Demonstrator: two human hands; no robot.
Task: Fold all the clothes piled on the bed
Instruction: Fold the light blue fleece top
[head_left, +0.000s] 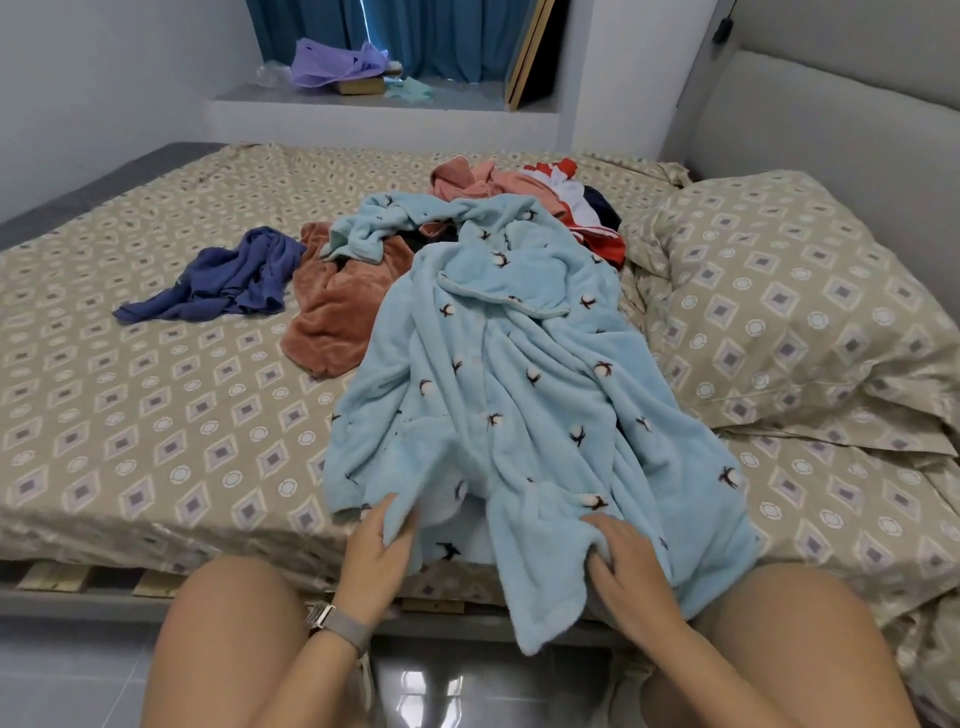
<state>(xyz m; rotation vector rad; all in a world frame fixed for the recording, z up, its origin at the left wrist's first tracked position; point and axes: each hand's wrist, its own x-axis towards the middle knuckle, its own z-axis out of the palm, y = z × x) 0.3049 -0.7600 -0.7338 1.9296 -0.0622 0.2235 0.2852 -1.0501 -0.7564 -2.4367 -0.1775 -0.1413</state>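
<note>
A light blue fleece robe (519, 374) with small dark flower prints lies stretched along the bed (156, 395) toward me, its hem hanging over the near edge. My left hand (376, 558) pinches the hem on the left side. My right hand (626, 564) grips a bunched fold of the hem on the right. Behind the robe lie a brown fleece garment (337, 312), a crumpled dark blue garment (228, 280), and a pile of pink, red, white and navy clothes (530, 192).
A patterned pillow (789, 301) sits at the right, against a padded headboard (831, 119). A window ledge (363, 98) behind the bed holds a purple bag and small items. My knees are at the bed's near edge, above a glossy tiled floor (467, 691).
</note>
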